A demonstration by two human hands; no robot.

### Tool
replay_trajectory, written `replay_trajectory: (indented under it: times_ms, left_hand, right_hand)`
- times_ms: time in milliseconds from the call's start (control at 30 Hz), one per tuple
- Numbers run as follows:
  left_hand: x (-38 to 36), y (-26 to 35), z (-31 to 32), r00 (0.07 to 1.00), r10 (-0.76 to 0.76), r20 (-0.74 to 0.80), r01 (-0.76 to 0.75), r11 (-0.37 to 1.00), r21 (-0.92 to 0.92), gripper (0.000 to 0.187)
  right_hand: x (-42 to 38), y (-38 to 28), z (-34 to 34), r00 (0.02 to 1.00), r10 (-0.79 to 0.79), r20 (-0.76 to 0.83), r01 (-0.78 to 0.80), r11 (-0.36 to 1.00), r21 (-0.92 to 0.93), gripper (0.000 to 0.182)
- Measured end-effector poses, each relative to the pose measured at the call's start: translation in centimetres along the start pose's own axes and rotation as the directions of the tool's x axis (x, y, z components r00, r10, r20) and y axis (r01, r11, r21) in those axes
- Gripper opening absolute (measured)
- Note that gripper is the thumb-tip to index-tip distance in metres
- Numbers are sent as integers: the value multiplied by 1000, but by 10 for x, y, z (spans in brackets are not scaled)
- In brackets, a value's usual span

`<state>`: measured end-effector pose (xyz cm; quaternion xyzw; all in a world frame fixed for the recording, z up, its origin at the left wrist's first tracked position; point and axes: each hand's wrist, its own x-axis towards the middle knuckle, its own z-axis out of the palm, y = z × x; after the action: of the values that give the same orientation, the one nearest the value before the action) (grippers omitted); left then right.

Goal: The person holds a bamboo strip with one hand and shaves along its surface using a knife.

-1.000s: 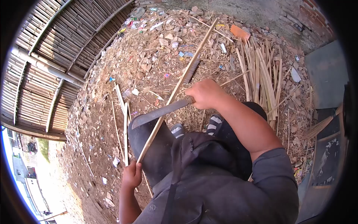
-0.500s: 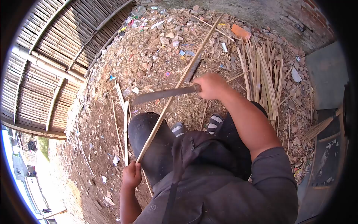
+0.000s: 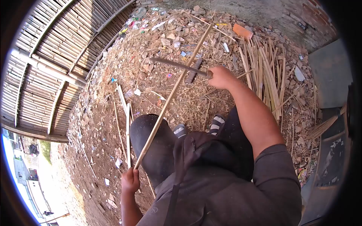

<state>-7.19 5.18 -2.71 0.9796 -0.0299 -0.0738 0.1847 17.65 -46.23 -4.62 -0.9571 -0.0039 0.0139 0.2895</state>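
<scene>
My left hand (image 3: 130, 180) is closed around the near end of a long bamboo strip (image 3: 166, 106). The strip slants up and away across my knee, its far end over the littered ground. In my right hand (image 3: 221, 78) is the handle of a machete (image 3: 170, 62), fingers wrapped round it. The dark blade points left and crosses the strip in its far half, seen nearly edge-on. Beyond the strip, a dark ridged rod (image 3: 194, 71) lies on the ground, partly covered by the blade.
A bundle of split bamboo strips (image 3: 266, 71) lies to the right. A few pale strips (image 3: 127, 130) lie left of my knee. An orange brick piece (image 3: 242, 31) sits among rubble near the wall. A bamboo fence (image 3: 49, 56) stands at left, a grey panel (image 3: 331, 73) at right.
The machete has moved away from me along the strip toward its far end, and its blade has turned more edge-on. My left hand and the strip have shifted slightly left and nearer.
</scene>
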Motion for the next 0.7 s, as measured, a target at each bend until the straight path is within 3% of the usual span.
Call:
replay_trajectory:
  times_ms: [33, 100, 200, 233, 333, 433, 567, 700]
  left_hand:
    - [-4, -5, -2, 999, 1, -36, 0, 999, 33, 32]
    - [-12, -13, -9, 998, -1, -56, 5, 997, 79, 31]
    - [-18, -24, -2, 997, 14, -72, -10, 998, 61, 32]
    - [-17, -23, 0, 999, -9, -34, 9, 1000, 17, 33]
    - [-12, -9, 0, 999, -40, -17, 40, 999, 0, 34]
    - [-3, 6, -2, 998, -59, 16, 60, 989, -139, 36]
    - [5, 13, -7, 989, -114, 97, 134, 961, -241, 38]
    - [12, 12, -1, 991, -109, 80, 124, 965, -229, 40]
  right_hand:
    - [16, 22, -7, 975, 190, -117, -182, 980, 80, 22]
    - [19, 37, -30, 932, 338, -134, -321, 938, 132, 32]
    - [14, 29, -20, 939, 324, -114, -296, 932, 210, 34]
    - [11, 23, -13, 963, 207, -175, -177, 969, 173, 36]
    - [-5, -13, -6, 996, -20, -82, 28, 995, 98, 35]
    - [-21, -45, -6, 964, -249, 94, 242, 967, 78, 32]
    - [-23, -65, 12, 881, -424, 211, 445, 893, -62, 28]
    - [-20, -55, 19, 898, -408, 168, 424, 902, -77, 26]
